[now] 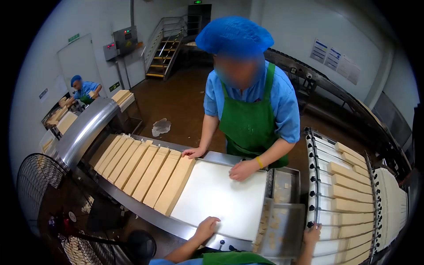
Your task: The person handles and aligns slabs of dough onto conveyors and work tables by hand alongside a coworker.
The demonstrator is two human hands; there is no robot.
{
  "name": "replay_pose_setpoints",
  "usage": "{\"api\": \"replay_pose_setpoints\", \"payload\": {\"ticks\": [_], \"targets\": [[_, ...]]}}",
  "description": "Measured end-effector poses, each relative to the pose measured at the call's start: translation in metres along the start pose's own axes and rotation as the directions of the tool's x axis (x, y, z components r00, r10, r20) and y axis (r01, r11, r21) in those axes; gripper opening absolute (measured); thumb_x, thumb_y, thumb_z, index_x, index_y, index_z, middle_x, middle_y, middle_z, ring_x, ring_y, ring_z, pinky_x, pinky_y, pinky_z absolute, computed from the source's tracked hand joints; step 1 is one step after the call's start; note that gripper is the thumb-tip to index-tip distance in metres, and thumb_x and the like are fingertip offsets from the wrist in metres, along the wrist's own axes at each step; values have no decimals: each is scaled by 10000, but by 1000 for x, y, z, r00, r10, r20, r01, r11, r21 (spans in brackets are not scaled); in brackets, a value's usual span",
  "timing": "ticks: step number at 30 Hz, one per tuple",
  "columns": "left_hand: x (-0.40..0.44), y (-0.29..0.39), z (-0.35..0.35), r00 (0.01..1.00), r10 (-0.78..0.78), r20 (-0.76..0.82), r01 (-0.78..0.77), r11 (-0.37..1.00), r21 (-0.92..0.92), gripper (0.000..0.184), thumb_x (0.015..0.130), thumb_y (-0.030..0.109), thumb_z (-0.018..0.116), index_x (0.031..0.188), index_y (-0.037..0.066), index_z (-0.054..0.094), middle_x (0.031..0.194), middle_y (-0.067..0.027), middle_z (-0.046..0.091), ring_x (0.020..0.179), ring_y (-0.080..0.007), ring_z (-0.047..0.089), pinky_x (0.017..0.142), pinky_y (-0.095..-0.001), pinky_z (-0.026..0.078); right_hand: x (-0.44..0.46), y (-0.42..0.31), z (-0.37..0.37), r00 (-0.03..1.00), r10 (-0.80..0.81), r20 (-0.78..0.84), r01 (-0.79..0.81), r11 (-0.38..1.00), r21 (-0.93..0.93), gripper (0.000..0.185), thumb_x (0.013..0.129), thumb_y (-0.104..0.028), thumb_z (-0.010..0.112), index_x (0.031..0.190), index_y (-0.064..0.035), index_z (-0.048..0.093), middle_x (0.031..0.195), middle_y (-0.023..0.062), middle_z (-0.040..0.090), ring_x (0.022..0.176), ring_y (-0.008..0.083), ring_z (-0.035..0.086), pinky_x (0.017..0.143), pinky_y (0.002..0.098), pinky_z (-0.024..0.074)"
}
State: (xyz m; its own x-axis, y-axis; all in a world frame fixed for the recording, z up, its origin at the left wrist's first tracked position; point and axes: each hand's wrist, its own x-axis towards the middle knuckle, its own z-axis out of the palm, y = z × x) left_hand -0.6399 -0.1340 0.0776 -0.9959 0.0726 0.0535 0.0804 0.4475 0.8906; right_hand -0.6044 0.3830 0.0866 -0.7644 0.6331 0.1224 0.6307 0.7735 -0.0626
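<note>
My left hand (pixel 206 229) rests at the near edge of a white belt (pixel 216 196), its fingers loosely bent and nothing visible in them. To the left of the bare belt stretches a row of pale, layered dough-like slabs (pixel 154 172), the last one beside the white surface. My right hand (pixel 312 234) reaches to a second conveyor, fingers round its side rail (pixel 314 190) near a black knob. Slabs of the same pale kind (pixel 351 193) lie in lanes on that conveyor. Across the belt, a co-worker's hand (pixel 194 153) touches the row's end; their other hand (pixel 244 170) is over the belt.
The co-worker (pixel 251 115) in a green apron stands opposite. Metal trays (pixel 282 225) holding small pale pieces sit between the conveyors. A fan (pixel 39 190) stands at left, and another person (pixel 86 90) works farther back near a curved metal cover (pixel 90 128).
</note>
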Motion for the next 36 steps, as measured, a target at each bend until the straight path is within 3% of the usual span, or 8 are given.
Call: {"api": "replay_pose_setpoints", "payload": {"ticks": [5, 7, 10, 12, 13, 17, 27, 36], "targets": [[-2, -20, -39, 906, -219, -362, 224, 974, -29, 270, 941, 291, 504, 965, 70, 656, 767, -186, 655, 718, -356, 652, 620, -418, 501, 1, -11, 2, 1000, 31, 4, -31, 997, -70, 627, 735, -261, 684, 1318, -203, 461, 1449, 170, 321, 1086, 396, 536, 845, 499, 484], [-5, -23, -66, 856, -252, -451, 286, 958, 6, 231, 931, 214, 522, 923, 23, 652, 732, -161, 641, 635, -219, 615, 598, -340, 477, 1, -8, 8, 1000, 14, 1, -14, 995, -103, 605, 746, -258, 676, 1311, -197, 467, 1428, 192, 345, 1080, 394, 540, 836, 502, 485], [-1, -53, -100, 685, -152, -712, 237, 971, 22, 242, 925, 214, 524, 920, -2, 632, 709, -135, 618, 629, -225, 575, 589, -358, 447, 4, -25, 11, 978, 168, -125, -176, 983, -57, 593, 799, -240, 629, 1329, -51, 441, 1333, 258, 434, 1132, 418, 504, 917, 513, 429], [-5, -66, -133, 596, -211, -775, 291, 956, -37, 237, 907, 200, 542, 1006, -6, 605, 836, -171, 603, 769, -295, 577, 676, -385, 449, -9, -49, 13, 947, -112, -300, 106, 994, -35, 566, 815, -231, 610, 1312, -18, 447, 1322, 254, 446, 1154, 414, 487, 952, 510, 398], [-5, -72, -153, 571, -230, -788, 307, 950, -55, 262, 891, 190, 559, 1070, 1, 587, 934, -205, 594, 880, -366, 585, 748, -413, 457, -19, -69, 12, 807, -316, -499, 362, 932, -5, 541, 830, -222, 590, 1296, 16, 452, 1311, 250, 458, 1176, 411, 469, 988, 507, 367], [-12, -135, -190, 570, -265, -778, 541, 834, 112, 503, 831, 191, 649, 1230, -45, 455, 1189, -261, 457, 1101, -419, 470, 917, -448, 400, -91, -213, -39, 700, -546, -459, 706, 626, 332, 499, 811, -133, 594, 1267, 18, 459, 1301, 237, 457, 1207, 389, 422, 1049, 480, 276], [26, -146, -175, 650, -482, -588, 705, 671, 230, 893, 616, 260, 839, 1295, -62, 356, 1255, -256, 395, 1112, -442, 434, 972, -452, 393, -189, -487, -65, 227, -875, -427, 785, -95, 612, 453, 729, -123, 640, 1160, -40, 530, 1261, 215, 457, 1155, 401, 417, 985, 509, 299], [35, -131, -167, 708, -507, -492, 701, 595, 394, 940, 750, 481, 700, 1378, -55, 250, 1176, -241, 460, 1080, -383, 501, 998, -515, 314, -178, -675, 41, 430, -898, 94, 805, 428, 410, 671, 859, -403, 549, 1402, -61, 355, 1464, 220, 262, 1229, 374, 364, 997, 480, 302]]}}
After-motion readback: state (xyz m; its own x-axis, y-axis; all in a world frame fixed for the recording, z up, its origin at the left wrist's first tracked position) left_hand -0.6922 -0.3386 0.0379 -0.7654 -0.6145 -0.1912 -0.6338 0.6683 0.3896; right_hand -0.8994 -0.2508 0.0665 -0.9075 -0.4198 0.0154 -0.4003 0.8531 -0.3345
